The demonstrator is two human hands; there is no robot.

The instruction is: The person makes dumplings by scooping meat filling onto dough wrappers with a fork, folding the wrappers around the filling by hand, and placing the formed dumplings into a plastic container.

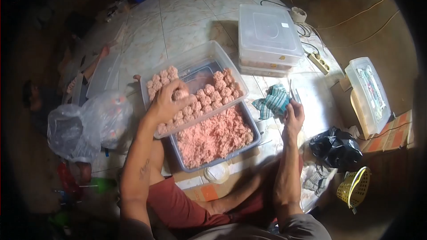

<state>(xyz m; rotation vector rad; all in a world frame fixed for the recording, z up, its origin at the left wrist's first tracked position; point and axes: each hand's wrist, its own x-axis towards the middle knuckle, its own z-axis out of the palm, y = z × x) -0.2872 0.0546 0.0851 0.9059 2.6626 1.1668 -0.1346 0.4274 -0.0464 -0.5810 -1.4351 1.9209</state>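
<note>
My left hand (171, 102) is over a clear plastic box (200, 55), its fingers closed round a pink ball (180, 94). Rows of similar pink balls (207, 100) fill the box's near, left and right parts. Below the box's near edge, a grey-rimmed tub (255, 138) holds loose pink shredded mass (211, 140). Off to the right, my right hand (293, 113) grips a thin tool (290, 90), whose full shape is hard to make out. A green checked cloth (273, 101) lies just left of that hand.
Stacked lidded boxes (269, 35) stand beyond the cloth, beside a power strip (319, 63) and cables. At right are a black bag (336, 147), a yellow basket (353, 187) and a tilted box (369, 93). Plastic bags (73, 129) lie left. Other people's limbs show at far left and top.
</note>
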